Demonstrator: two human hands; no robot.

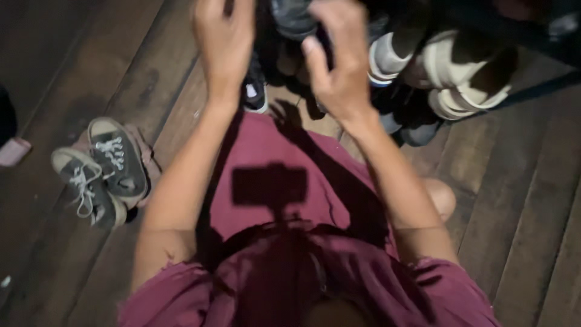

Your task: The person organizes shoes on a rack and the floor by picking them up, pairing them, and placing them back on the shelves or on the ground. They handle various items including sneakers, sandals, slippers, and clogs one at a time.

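My left hand (223, 45) and my right hand (339, 60) reach forward to the top of the view, both around a dark grey shoe (293, 18) held between them. The fingers of the right hand curl over its side; the left hand's fingertips are cut off by the frame's top edge. I am crouched in maroon clothes (284, 200), with one knee (440, 197) showing at the right. The shoe's upper part is out of view.
A pair of grey lace-up sneakers (100, 172) lies on the wooden floor (520, 200) at the left. Several shoes crowd the top right, among them white-soled ones (460, 79) and a black-and-white shoe (254, 91). A pinkish object (13, 151) sits at the left edge.
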